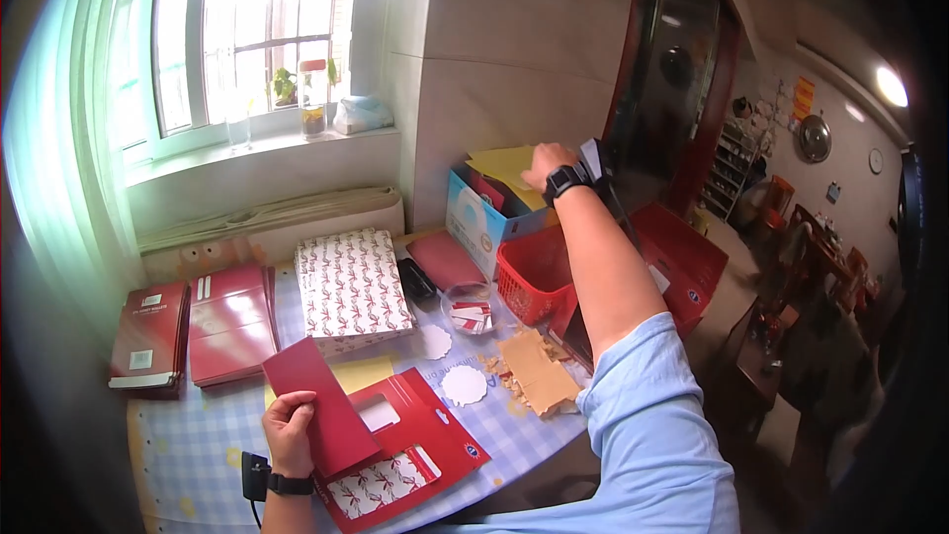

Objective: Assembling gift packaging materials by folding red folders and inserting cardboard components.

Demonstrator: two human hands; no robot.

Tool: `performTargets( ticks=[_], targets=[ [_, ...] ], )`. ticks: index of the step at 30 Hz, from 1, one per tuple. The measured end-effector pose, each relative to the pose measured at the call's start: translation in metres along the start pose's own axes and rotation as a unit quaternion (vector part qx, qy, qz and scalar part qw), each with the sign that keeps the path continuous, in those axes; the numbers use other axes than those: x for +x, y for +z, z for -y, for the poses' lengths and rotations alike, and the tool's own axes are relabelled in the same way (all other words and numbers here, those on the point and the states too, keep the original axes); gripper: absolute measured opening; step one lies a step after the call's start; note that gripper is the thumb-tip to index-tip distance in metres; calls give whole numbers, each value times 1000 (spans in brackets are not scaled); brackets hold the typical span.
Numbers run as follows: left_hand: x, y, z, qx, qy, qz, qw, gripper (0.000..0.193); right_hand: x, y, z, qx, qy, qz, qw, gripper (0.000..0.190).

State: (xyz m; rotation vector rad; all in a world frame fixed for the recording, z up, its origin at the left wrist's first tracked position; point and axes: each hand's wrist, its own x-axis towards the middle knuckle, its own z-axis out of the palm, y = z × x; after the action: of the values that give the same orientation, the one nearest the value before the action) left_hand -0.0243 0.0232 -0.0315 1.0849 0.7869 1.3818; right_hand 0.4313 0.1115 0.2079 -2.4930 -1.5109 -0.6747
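My left hand (289, 426) grips a plain red paper wallet (317, 404) between thumb and fingers. Under it lies a larger red printed folder (422, 423), with a window and a red-and-white patterned sleeve (385, 486). My right hand (550, 163) is stretched out over a blue cardboard box (474, 219), at the edge of yellow paper (500, 163) lying on top. Its fingertips are partly hidden, so I cannot tell whether they hold the paper. Another yellow sheet (363, 369) shows beneath the wallet.
Stacks of red wallets (230, 322) stand left, beside a stack of patterned paper (356, 285). A red plastic basket (530, 285), a clear tub (467, 308) of small strips, white scalloped cards (465, 384) and torn brown paper (537, 371) lie towards the right. A black stapler-like object (417, 278) sits between.
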Motion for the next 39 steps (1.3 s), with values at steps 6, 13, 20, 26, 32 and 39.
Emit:
performTargets(
  ticks=[6,13,20,26,32,39],
  targets=[
    [-4,6,-4,-4,-12,8,1000,14,-4,62,-3,-50,-7,-33,998,44],
    [-2,8,-2,-6,-18,-1,1000,13,25,95,-18,-14,34,-52,998,17],
    [-2,9,-5,-2,-18,-5,1000,12,54,38,-56,49,90,-120,987,20],
    [-3,8,-6,-2,-17,-8,1000,11,43,23,-48,62,90,-83,991,21],
    [-1,11,-4,-10,-13,-7,1000,12,39,43,-42,88,14,-38,995,24],
    [-2,3,-4,-2,12,-6,1000,12,42,35,-42,86,-28,-15,996,24]
  ],
)
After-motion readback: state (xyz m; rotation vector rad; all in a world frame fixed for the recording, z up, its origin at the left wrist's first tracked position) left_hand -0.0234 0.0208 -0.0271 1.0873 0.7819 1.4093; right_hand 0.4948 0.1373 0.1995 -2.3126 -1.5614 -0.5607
